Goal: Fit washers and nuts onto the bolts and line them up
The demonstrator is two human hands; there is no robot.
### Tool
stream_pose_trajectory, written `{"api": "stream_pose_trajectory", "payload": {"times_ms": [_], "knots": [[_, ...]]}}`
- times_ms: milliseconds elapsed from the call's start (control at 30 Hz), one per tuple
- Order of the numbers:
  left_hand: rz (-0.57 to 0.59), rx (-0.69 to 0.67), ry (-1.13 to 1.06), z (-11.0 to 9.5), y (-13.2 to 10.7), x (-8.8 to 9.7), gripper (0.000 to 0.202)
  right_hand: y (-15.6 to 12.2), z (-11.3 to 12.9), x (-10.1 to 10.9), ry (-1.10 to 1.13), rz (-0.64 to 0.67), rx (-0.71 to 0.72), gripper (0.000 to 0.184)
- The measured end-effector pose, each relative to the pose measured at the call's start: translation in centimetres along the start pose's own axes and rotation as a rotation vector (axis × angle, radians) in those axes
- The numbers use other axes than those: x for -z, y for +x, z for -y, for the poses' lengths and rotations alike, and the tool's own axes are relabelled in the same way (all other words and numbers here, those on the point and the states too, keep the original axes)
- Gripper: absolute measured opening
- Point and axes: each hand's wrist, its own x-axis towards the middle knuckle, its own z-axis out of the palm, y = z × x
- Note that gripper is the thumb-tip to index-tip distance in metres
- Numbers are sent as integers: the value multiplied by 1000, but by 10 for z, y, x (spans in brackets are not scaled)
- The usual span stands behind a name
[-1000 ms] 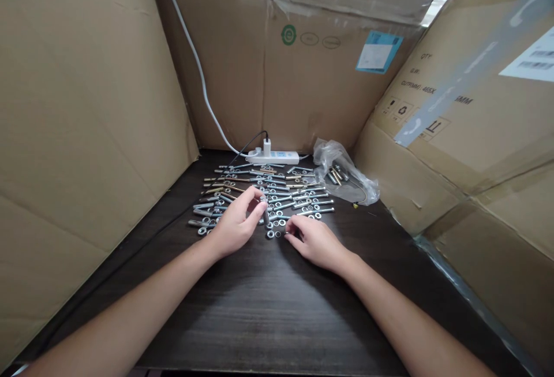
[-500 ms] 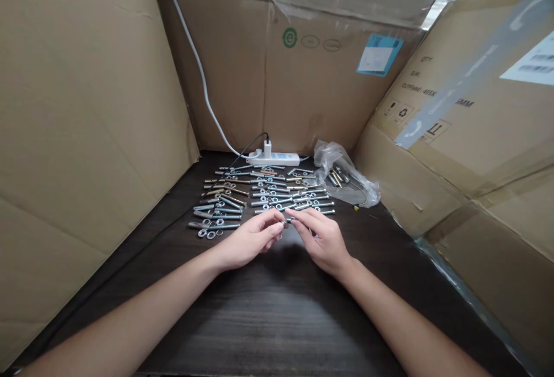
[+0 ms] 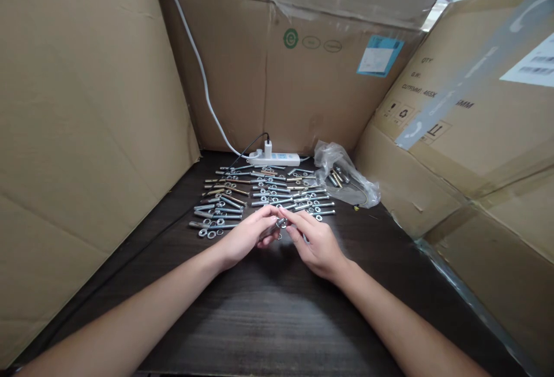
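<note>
My left hand [image 3: 249, 234] and my right hand [image 3: 314, 241] meet fingertip to fingertip just above the dark wooden table [image 3: 268, 313]. Between them is a small metal bolt [image 3: 280, 224]; my left fingers pinch one end of it. My right fingers are curled and pinch at its other end, on a small part I cannot make out. Right behind my hands lie rows of loose bolts, nuts and washers [image 3: 264, 192].
A white power strip [image 3: 273, 158] with a plugged-in charger and a white cable lies at the back. A clear plastic bag [image 3: 344, 179] holding more bolts lies to its right. Cardboard boxes [image 3: 86, 111] wall the table on the left, back and right.
My left hand picked a bolt from the rows and drew it toward me. My right hand came up off the table to meet it, and the fingertips have closed together on the bolt.
</note>
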Motion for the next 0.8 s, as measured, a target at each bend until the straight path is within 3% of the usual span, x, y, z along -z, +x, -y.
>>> {"api": "stream_pose_trajectory", "payload": {"times_ms": [100,267,367,800], "knots": [[-49,-5,-17,0,2,2,20,1,-2,0,-48,40,-63,33],[-114,-22,-7,1,4,5,18,0,-6,-6,-201,286,-147,19],[-115,-27,16,1,4,6,17,0,-7,-10,-218,349,-172,16],[-106,-12,97,3,6,8,18,1,-6,-10,-351,270,-127,11]]}}
